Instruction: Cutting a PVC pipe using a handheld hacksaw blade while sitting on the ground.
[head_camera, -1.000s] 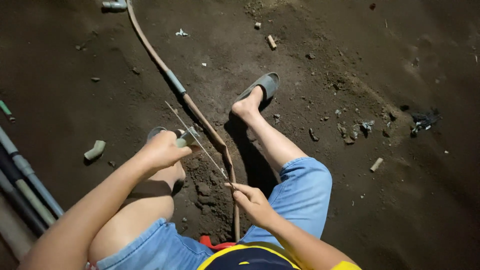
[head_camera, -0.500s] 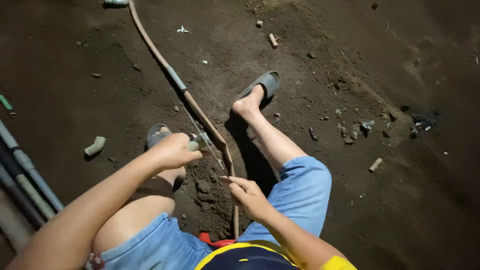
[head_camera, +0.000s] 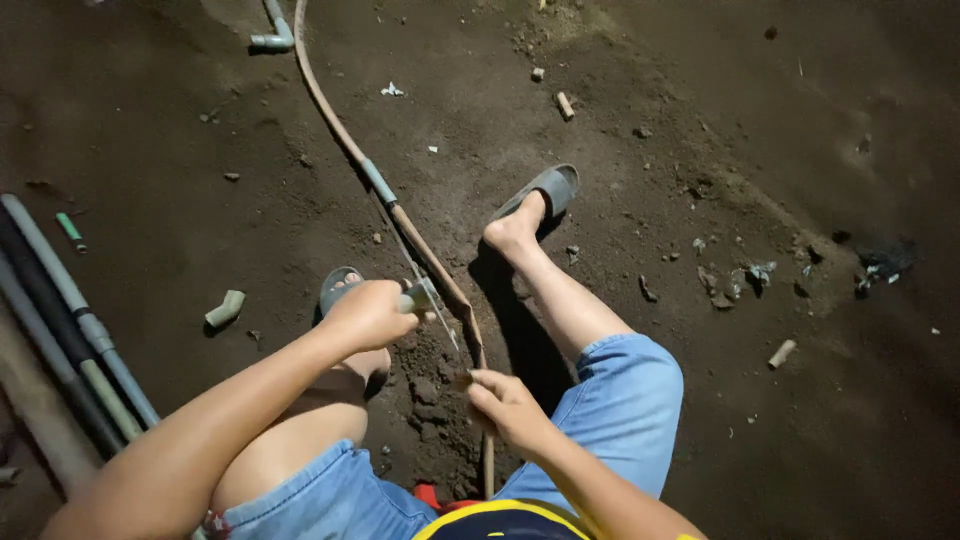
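At the left edge I see a bundle of about four long pipes (head_camera: 70, 330) lying on the dirt, with one grey pipe elbow (head_camera: 225, 308) alone just right of them, bare ground around it. My left hand (head_camera: 368, 312) is closed around the handle of a thin saw blade (head_camera: 425, 290). The blade crosses the one brown pipe (head_camera: 420, 245) that curves between my two sandalled feet. My right hand (head_camera: 505, 405) pinches that pipe near the dug soil. To the right lies open dirt with scattered stones.
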